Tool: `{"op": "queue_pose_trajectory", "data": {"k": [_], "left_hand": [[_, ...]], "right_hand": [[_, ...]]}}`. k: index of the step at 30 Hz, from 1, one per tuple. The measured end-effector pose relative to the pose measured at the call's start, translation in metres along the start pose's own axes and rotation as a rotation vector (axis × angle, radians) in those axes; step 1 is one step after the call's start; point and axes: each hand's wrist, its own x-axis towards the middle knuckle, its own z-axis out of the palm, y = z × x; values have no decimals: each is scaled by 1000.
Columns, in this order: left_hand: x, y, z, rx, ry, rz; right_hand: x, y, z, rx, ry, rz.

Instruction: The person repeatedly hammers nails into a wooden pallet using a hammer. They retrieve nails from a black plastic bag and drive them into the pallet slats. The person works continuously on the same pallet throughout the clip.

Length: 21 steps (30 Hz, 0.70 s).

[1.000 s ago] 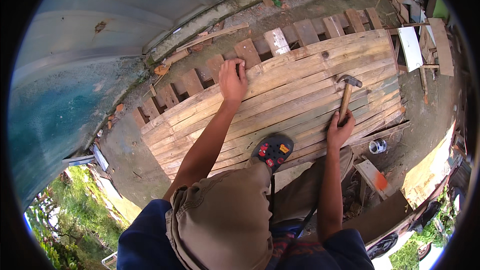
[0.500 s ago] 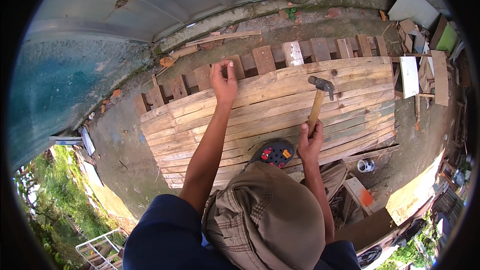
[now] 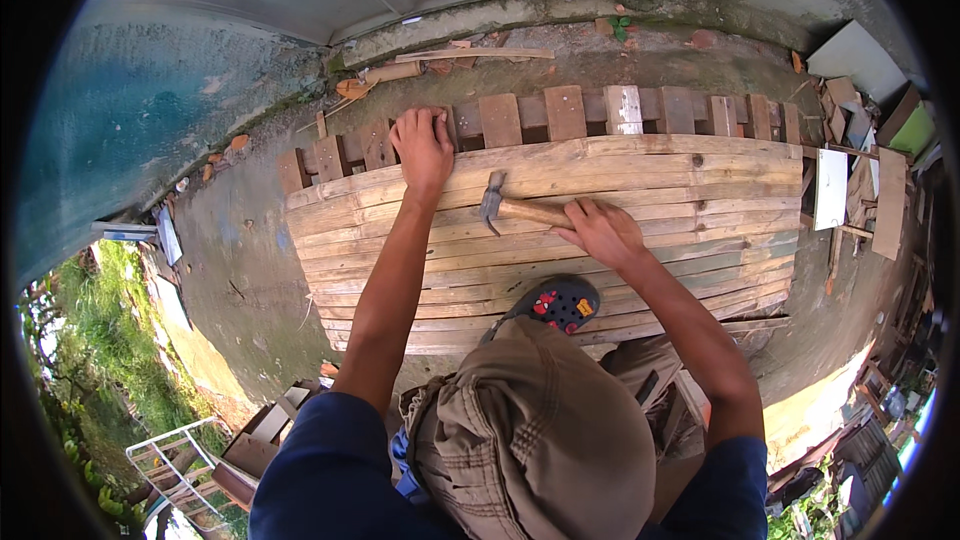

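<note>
My right hand (image 3: 603, 232) is closed round the wooden handle of a claw hammer (image 3: 530, 210), whose dark metal head lies to the left, over the bamboo strips. Those long pale strips form a slatted panel (image 3: 600, 175) in front of me. At its far edge my left hand (image 3: 422, 148) rests with curled fingers on the row of short wooden slats (image 3: 500, 122). Its fingertips are pressed together against a slat, and anything small between them is hidden. A dark clog (image 3: 560, 302) with red and yellow charms on my foot stands on the near part of the panel.
A blue-green wall (image 3: 130, 140) rises at the left and far side. Scrap boards (image 3: 855, 65) lean at the far right. A loose wooden strip (image 3: 475, 54) lies beyond the slats. A white metal frame (image 3: 180, 465) stands at the near left.
My left hand has come down from a raised pinch onto the slats, slightly leftward. My right hand has swung the hammer leftward, from pointing away to lying sideways over the panel.
</note>
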Motion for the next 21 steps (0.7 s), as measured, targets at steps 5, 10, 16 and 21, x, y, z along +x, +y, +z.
{"op": "queue_pose_trajectory", "data": {"k": [5,10,16,21], "left_hand": [[1,0,0,0,2,-6],[-2,-1,2,18,15,-15],[-1,0,3,61,4,-14],[1,1,2,93,-21,-35]], "right_hand": [[7,11,-12,-65,-18,-83],[7,32,-23,-143,0,-28],[-1,25,-25,-73,-49,-87],[5,7,-27,170,-184,223]]}}
